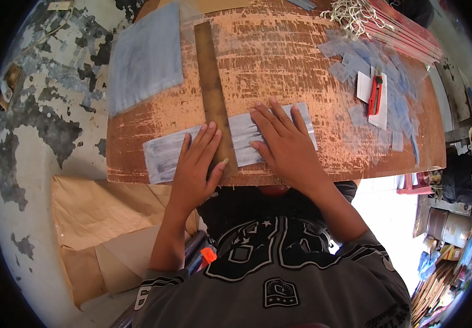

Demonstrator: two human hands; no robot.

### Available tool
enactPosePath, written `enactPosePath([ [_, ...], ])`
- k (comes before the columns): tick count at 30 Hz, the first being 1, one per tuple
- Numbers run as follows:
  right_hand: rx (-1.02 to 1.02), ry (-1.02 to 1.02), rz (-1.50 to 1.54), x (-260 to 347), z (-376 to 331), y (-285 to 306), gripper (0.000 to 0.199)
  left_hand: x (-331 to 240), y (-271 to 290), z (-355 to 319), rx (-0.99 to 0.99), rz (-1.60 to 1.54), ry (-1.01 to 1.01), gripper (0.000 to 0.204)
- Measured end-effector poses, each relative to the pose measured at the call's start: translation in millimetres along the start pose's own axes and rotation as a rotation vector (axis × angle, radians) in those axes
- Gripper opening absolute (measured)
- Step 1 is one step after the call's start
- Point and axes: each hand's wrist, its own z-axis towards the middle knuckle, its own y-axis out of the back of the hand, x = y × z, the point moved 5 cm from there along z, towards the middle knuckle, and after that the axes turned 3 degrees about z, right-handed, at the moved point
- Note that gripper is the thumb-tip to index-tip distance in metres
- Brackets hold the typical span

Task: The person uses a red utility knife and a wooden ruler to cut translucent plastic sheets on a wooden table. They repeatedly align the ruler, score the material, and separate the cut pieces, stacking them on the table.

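Worn brown worktop [279, 71] beside a peeling wall [66, 60]: one pale translucent strip [242, 139] along the near edge, one flat brown bar [211, 82] laid across it. The person's left hand [196, 164], grip spread flat, lies over bar and strip; the right hand [288, 143], grip likewise spread, rests on the strip's right part. Rightward, one red cutter [375, 95] among scattered film pieces [350, 57].

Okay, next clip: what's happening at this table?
A person presses a pale bluish strip against the worn tabletop. The left hand lies on the strip and a long brown bar crossing it; the right hand lies on the strip's right part. A red cutter lies unheld to the right, among small clear pieces.
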Motion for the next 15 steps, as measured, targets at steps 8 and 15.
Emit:
enactPosePath([
  [8, 0.022, 0.007, -0.088, -0.7, 0.2, -6.6, 0.064, -1.2, 0.9, -0.2, 0.006, -0.004, -0.001, 0.062],
  [15, 0.012, 0.024, -0.087, -4.8, 0.8, -6.5, 0.067, -1.4, 0.7, 0.8, 0.026, 0.001, 0.002, 0.063],
])
